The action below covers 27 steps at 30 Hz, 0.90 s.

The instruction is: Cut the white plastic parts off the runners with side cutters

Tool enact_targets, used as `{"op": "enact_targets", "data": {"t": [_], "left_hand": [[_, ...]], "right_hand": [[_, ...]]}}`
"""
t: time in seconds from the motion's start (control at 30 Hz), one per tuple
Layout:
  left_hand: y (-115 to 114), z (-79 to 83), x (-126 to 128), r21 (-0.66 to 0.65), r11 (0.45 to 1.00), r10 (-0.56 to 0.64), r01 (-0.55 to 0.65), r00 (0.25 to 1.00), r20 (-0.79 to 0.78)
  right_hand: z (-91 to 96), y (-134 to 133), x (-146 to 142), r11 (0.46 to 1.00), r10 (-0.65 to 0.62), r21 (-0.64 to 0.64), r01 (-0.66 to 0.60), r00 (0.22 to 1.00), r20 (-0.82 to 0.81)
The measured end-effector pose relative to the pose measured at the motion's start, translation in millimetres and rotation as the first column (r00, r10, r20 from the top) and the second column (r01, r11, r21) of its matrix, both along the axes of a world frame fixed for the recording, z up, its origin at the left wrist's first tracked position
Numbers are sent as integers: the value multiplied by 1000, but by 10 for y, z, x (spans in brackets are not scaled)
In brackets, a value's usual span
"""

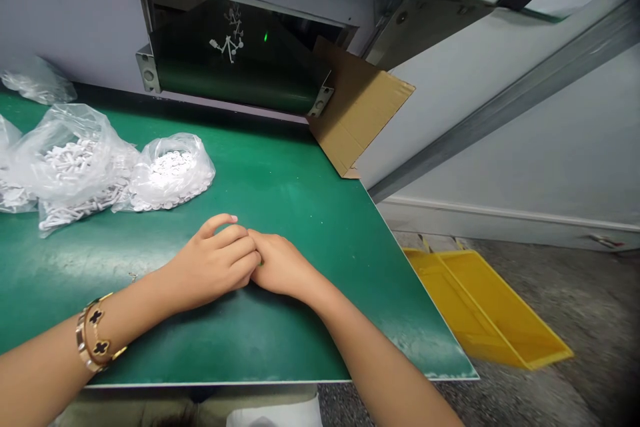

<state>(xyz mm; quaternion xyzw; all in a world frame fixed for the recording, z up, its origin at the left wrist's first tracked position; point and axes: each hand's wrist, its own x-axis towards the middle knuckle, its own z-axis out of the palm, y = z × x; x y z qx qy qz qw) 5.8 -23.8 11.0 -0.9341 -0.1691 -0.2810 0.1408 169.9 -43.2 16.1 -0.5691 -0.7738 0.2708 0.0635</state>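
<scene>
My left hand [215, 263] rests on the green table [310, 213] with its fingers curled over the fingers of my right hand [283, 267]. The two hands are clasped together at the table's middle, and nothing shows between them. A gold bracelet [95, 340] circles my left wrist. Clear plastic bags of small white plastic parts [167, 173] lie to the left, well apart from both hands.
A dark conveyor belt [235, 73] comes out of an opening in the grey machine at the back, carrying a white moulded sprue [227, 47]. A cardboard flap [357, 107] leans at its right end. Yellow bins [485, 310] sit on the floor right of the table.
</scene>
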Motion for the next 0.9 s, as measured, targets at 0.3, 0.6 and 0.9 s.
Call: {"op": "enact_targets", "data": {"t": [0.3, 0.6, 0.9], "left_hand": [[21, 35, -18, -58, 998, -17, 18, 1000, 21], [-41, 62, -14, 94, 995, -34, 42, 995, -93], [-16, 70, 1, -104, 978, 196, -183, 970, 141]], "right_hand": [[5, 27, 50, 1000, -9, 16, 9, 1000, -19], [25, 10, 20, 1000, 12, 28, -13, 999, 38], [-21, -3, -47, 949, -171, 257, 182, 983, -66]]}}
